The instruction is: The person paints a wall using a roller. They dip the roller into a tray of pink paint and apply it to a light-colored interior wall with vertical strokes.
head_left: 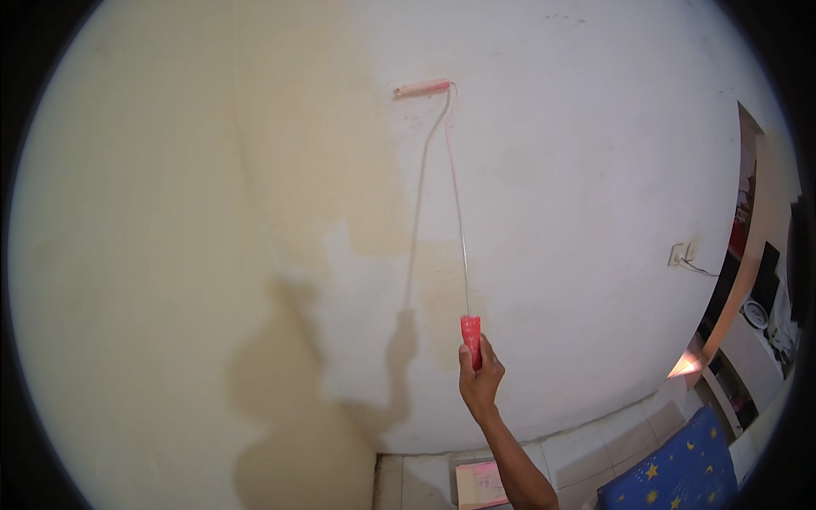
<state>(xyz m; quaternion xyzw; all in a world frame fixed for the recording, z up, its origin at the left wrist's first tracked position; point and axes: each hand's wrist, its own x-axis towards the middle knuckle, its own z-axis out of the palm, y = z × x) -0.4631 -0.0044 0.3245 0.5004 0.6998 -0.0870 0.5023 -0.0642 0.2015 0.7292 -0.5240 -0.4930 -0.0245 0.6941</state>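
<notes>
My right hand is closed around the red handle of a paint roller. A long thin metal rod runs up from the handle to the roller sleeve, pinkish and cream, which lies against the wall high up. Cream paint covers the wall left of the sleeve, with a ragged lower edge and a smaller patch below. To the right the wall is white. My left hand is out of view.
A pink-edged tray sits on the tiled floor below my forearm. At lower right is a blue cushion-like thing with yellow stars. A wall socket with a cable and a cabinet are at right. Shadows fall on the left wall.
</notes>
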